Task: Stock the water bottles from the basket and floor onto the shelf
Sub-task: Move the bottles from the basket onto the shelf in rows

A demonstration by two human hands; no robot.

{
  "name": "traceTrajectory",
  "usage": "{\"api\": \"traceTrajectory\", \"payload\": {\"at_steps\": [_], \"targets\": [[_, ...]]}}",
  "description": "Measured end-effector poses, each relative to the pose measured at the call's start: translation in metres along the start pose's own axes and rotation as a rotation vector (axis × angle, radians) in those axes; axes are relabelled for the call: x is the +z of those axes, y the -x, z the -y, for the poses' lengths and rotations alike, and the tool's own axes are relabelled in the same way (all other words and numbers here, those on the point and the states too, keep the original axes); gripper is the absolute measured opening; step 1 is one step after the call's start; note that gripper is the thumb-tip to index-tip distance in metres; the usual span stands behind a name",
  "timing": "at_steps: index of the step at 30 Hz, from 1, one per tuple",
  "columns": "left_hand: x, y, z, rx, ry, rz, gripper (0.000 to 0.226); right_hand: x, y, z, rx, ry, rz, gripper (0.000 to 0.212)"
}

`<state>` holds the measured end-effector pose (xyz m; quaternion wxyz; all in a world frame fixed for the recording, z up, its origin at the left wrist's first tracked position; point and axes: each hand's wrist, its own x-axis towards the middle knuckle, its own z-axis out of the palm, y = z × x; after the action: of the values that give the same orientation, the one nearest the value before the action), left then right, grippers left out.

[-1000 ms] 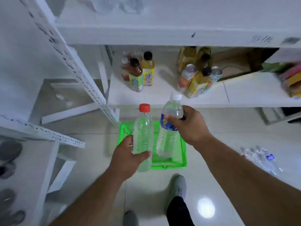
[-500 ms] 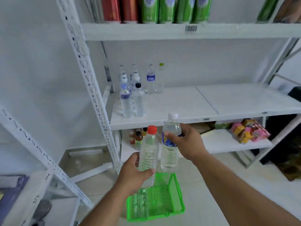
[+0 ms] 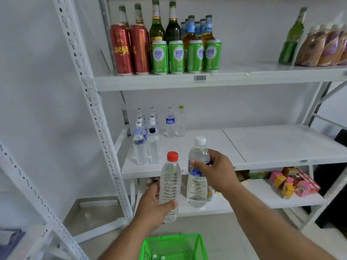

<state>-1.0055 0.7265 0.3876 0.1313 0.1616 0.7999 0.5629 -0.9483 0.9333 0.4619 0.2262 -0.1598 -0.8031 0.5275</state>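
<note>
My left hand grips the lower body of a clear water bottle with a red cap. My right hand holds a clear bottle with a white cap and blue label around its upper part. Both bottles are upright, side by side, in front of the middle shelf. Several water bottles stand at that shelf's left end. The green basket sits on the floor below my arms, with bottle caps showing inside.
The top shelf carries red and green cans and glass bottles. The bottom shelf holds colourful boxes at the right. A perforated white upright stands at the left of the shelves. The middle shelf's right part is bare.
The view has tilted up from the floor to the shelves. Both hands have lifted their bottles from above the basket to the height of the middle shelf's front edge.
</note>
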Motion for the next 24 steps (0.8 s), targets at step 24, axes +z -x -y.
{"api": "traceTrajectory", "payload": {"at_steps": [24], "targets": [[0.069, -0.143, -0.032, -0.046, -0.017, -0.099, 0.047, -0.039, -0.166, -0.044, -0.014, 0.067, 0.054, 0.026]]}}
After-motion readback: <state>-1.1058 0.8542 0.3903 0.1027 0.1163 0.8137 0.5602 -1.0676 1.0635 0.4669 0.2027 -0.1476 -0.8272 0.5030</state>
